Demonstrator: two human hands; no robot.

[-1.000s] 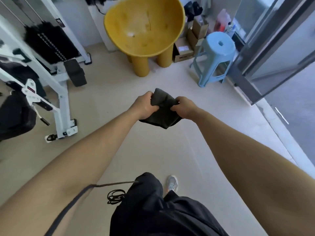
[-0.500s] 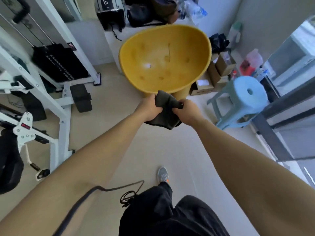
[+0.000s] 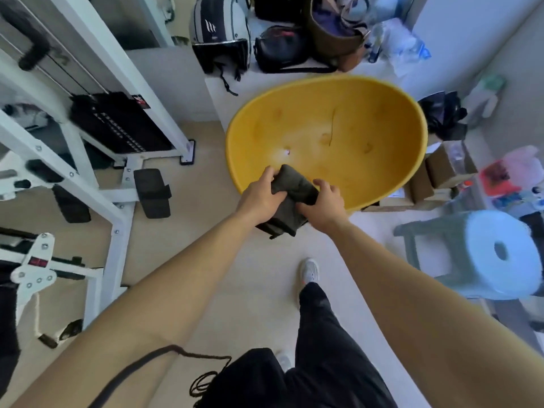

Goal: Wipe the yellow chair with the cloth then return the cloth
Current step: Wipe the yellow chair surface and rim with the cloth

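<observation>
The yellow chair (image 3: 347, 134) is a wide bowl-shaped seat right in front of me, with a few darker marks and a small white speck inside. A dark grey folded cloth (image 3: 290, 201) hangs over the chair's near rim. My left hand (image 3: 260, 197) grips the cloth's left side and my right hand (image 3: 321, 206) grips its right side. Both arms stretch forward from the bottom of the view.
A white weight machine (image 3: 97, 160) with black pads fills the left. A light blue stool (image 3: 497, 254) stands at the right, with cardboard boxes (image 3: 447, 169) and clutter behind it. A helmet (image 3: 220, 33) and bags sit on the white ledge behind the chair.
I have walked closer to the chair. It now looms larger and my hands, still holding the cloth, have reached its near rim.
</observation>
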